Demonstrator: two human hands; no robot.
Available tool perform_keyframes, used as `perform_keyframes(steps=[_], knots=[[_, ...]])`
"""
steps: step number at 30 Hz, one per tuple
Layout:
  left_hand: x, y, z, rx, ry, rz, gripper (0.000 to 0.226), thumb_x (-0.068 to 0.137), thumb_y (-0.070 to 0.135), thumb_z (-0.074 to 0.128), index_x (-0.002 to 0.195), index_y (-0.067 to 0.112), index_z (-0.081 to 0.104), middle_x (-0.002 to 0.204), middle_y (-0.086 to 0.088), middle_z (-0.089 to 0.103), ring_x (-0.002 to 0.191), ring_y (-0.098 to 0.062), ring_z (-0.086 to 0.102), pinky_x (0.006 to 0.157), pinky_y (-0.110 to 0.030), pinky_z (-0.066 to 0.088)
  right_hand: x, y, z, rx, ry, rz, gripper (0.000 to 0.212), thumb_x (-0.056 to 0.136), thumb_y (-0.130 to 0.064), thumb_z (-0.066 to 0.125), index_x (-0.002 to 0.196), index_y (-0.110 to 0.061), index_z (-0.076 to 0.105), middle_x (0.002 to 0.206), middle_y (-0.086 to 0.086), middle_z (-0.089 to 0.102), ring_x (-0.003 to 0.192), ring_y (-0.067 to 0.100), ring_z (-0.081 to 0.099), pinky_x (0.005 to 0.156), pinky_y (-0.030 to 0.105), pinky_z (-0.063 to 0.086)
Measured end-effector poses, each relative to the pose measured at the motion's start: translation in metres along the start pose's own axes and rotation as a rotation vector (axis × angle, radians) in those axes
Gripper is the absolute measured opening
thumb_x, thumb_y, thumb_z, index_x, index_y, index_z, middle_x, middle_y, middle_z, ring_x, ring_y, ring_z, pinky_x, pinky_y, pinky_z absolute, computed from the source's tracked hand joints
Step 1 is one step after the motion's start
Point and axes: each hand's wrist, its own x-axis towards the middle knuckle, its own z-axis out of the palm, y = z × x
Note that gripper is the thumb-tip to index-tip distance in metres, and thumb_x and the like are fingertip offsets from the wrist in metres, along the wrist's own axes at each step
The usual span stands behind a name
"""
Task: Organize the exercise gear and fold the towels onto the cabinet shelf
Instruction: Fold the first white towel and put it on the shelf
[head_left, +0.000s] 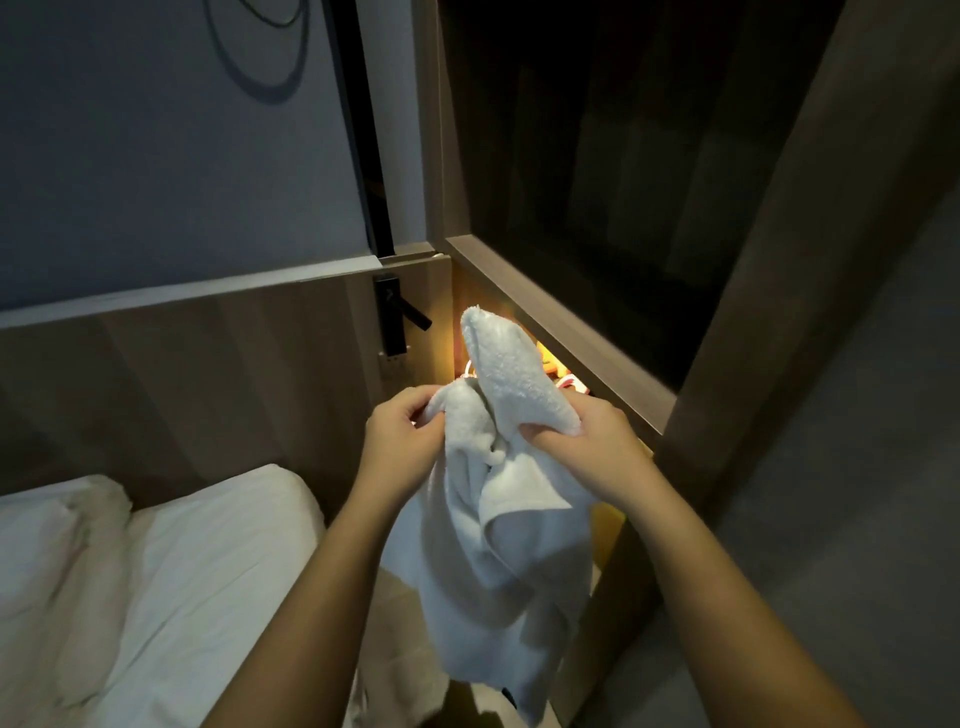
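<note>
At eight o'clock in our view lies the bed (197, 545), white-sheeted. Our left hand (402, 431) curls its fingers round a bunched corner of the white towel (498, 530). The towel is held up between both hands at six o'clock, just in front of the lit cabinet opening.

We judge it light, soft and limp. It will sag wherever it is unsupported, so we should take two corners of one edge and draw it flat. It looks thick, fluffy and crumpled, with one flap standing up at twelve o'clock of our hands. Our right hand (587, 441) pinches a fold under its thumb. At two o'clock the cabinet (561, 332) is dark above.
</note>
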Motion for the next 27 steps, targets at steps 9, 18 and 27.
perform_keyframes(steps=[9, 18, 27], knots=[[0.084, -0.053, -0.008, 0.050, -0.021, -0.064, 0.019, 0.090, 0.019, 0.069, 0.107, 0.020, 0.074, 0.097, 0.009, 0.073, 0.090, -0.002, 0.066, 0.073, -0.014, 0.049, 0.109, 0.018, 0.023, -0.053, -0.072, 0.017, 0.016, 0.089, -0.037, 0.067, 0.101, -0.030, 0.061, 0.089, -0.015, 0.063, 0.085, 0.008, 0.063, 0.070, 0.020, 0.050], [0.204, -0.114, -0.021, 0.076, -0.435, 0.003, 0.036, 0.092, 0.019, 0.066, 0.086, 0.054, 0.072, 0.095, 0.015, 0.074, 0.092, -0.001, 0.067, 0.075, -0.019, 0.055, 0.189, 0.033, 0.061, -0.092, 0.031, 0.140, 0.007, 0.084, -0.031, 0.070, 0.084, -0.024, 0.069, 0.080, -0.006, 0.069, 0.074, 0.009, 0.062, 0.067, 0.034, 0.048], [0.296, -0.192, -0.022, 0.129, -0.774, -0.006, 0.014, 0.093, 0.016, 0.065, 0.101, 0.021, 0.076, 0.096, 0.008, 0.075, 0.096, -0.010, 0.069, 0.090, -0.044, 0.055, 0.214, 0.046, 0.138, 0.026, 0.267, 0.404, 0.008, 0.083, -0.031, 0.069, 0.076, -0.031, 0.066, 0.078, -0.010, 0.070, 0.075, 0.010, 0.065, 0.066, 0.031, 0.048]])
